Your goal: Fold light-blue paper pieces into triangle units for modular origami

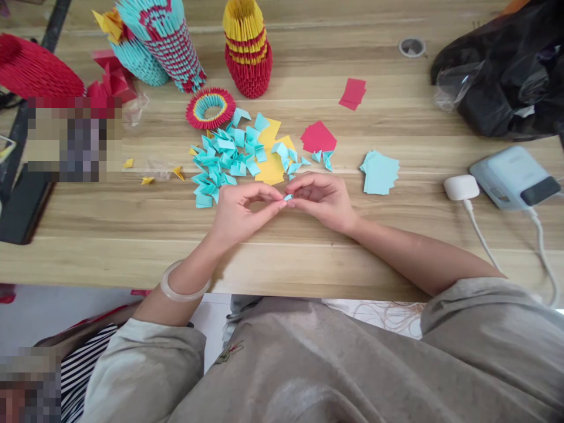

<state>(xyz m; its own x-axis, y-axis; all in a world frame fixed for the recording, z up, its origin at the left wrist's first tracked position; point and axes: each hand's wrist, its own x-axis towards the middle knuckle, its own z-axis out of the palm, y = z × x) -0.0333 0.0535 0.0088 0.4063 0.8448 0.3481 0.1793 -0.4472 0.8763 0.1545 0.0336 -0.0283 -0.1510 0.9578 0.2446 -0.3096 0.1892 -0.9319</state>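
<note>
The left hand and right hand pinch a small folded turquoise paper piece between fingertips; light, flimsy, easily creased, it seems best held by its edges.

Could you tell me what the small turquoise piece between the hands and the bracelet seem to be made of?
The turquoise piece, pinched by the left hand and right hand, looks like matte coloured paper, with sharp folded creases like the pile behind. The bracelet looks like smooth, glossy, pale translucent stone or glass; which one is unclear.
</note>
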